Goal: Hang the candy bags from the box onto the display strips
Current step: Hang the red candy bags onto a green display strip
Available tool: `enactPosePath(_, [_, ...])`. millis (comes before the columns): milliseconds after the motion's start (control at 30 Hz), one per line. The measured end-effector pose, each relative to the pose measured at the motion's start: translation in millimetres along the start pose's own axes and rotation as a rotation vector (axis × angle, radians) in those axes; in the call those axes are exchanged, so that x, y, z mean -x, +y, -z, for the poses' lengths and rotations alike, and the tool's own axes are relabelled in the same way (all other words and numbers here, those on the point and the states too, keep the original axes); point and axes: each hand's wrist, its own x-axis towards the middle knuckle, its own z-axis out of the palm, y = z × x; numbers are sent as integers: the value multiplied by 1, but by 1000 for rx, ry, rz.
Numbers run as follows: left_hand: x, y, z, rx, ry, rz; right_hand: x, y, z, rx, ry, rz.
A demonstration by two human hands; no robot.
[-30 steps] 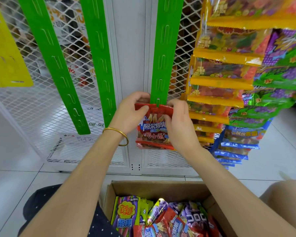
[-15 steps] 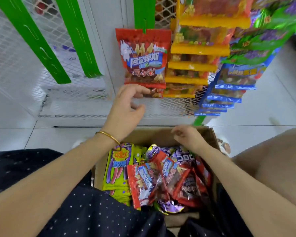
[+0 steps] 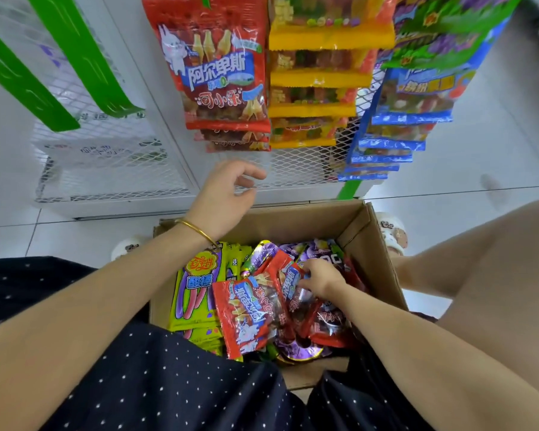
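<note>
In the lower centre of the frame an open cardboard box point(image 3: 377, 241) is seen packed with candy bags, and the right hand point(image 3: 319, 279) is reached into it, its fingers curled onto the upper edge of a red cola-gummy bag point(image 3: 290, 284) — whether the bag is truly pinched or only touched cannot be told. The left hand point(image 3: 227, 197) is held above the box's far rim, fingers loosely curled, nothing in it. At the top centre a hung red bag point(image 3: 218, 73) of the same kind is seen on a green display strip point(image 3: 84, 57), with others behind it. The bags are judged light, soft and crinkly, their glossy film likely slippery — so the flat sealed header, where the hang hole would be expected, is the part best pinched, not the yielding middle.
</note>
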Motion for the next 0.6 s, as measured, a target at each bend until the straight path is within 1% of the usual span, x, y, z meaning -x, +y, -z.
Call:
enactPosePath(67, [0, 0, 0, -21, -16, 6, -1, 1, 11, -86, 52, -22])
enactPosePath(167, [0, 0, -2, -64, -67, 31, 4, 2, 47, -167, 160, -15])
enactPosePath(267, [0, -1, -6, -155, -160, 74, 20, -2, 87, -379, 196, 38])
enactPosePath(367, [-1, 0, -10, -196, -239, 122, 42, -14, 113, -699, 119, 165])
enactPosePath(433, [-4, 4, -8, -192, -253, 126, 52, -25, 125, -892, 44, 247])
enactPosePath(500, [-7, 11, -1, -177, -233, 123, 58, -37, 133, -964, 5, 303])
enactPosePath(600, [-14, 23, 19, -134, -195, 98, 65, -55, 142, -962, 15, 364])
